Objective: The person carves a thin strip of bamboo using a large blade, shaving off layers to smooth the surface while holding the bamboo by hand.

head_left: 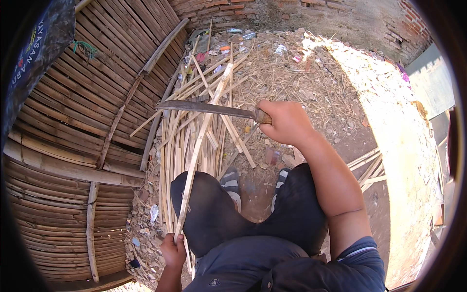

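My right hand (287,121) grips the wooden handle of a long dark knife (204,108), its blade pointing left across a bamboo strip. My left hand (172,250) holds the near end of that long pale bamboo strip (199,146), which runs up and away from my left knee toward the far ground. The blade meets the strip about midway along it. My knees in dark trousers and my sandalled feet sit below the blade.
A pile of split bamboo strips (180,141) lies on the dirt in front of my feet. A woven bamboo wall (73,121) curves along the left. More strips (369,168) lie at the right. Straw and litter cover the ground by a brick wall (292,12).
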Available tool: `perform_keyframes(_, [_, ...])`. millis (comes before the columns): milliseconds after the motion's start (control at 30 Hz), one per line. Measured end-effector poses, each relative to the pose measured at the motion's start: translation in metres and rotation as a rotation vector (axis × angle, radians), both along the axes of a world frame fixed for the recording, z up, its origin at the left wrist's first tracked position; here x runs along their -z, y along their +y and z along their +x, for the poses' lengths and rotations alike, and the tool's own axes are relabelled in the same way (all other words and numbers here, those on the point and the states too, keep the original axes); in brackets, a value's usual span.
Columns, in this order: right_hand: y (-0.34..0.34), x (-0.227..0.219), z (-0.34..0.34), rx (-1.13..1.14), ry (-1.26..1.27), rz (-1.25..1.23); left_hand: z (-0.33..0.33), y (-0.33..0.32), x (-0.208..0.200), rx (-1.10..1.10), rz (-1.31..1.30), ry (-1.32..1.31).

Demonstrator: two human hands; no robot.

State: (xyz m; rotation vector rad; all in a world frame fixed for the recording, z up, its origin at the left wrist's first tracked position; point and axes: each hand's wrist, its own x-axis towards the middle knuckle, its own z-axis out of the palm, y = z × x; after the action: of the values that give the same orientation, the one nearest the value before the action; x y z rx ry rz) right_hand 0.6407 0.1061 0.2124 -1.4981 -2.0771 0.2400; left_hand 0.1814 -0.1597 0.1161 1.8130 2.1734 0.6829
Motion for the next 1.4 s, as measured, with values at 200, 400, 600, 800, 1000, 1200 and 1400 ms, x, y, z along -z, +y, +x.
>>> perform_keyframes(200, [0.023,0.034,0.019,0.14,-0.105,-0.026,-0.013,-0.012,0.005,0.028,0.022,0.117])
perform_keyframes(400, [0.019,0.031,0.029,0.219,-0.099,-0.04,-0.014,-0.008,0.002,0.069,0.037,0.158])
perform_keyframes(600, [0.005,0.033,-0.001,-0.134,-0.173,0.14,-0.016,-0.006,-0.006,0.105,-0.038,0.209])
perform_keyframes(800, [0.024,0.036,0.024,0.308,-0.121,-0.232,-0.03,-0.015,0.001,0.128,0.025,0.376])
perform_keyframes(1000, [0.016,0.037,0.025,0.313,-0.076,-0.173,-0.017,-0.01,-0.01,0.111,-0.03,0.221])
perform_keyframes(1200, [0.014,0.03,0.023,0.203,-0.09,-0.304,-0.026,-0.003,-0.013,0.134,-0.145,-0.022])
perform_keyframes(1400, [0.016,0.045,0.018,0.057,0.137,-0.251,-0.026,-0.007,-0.011,0.109,-0.158,-0.057])
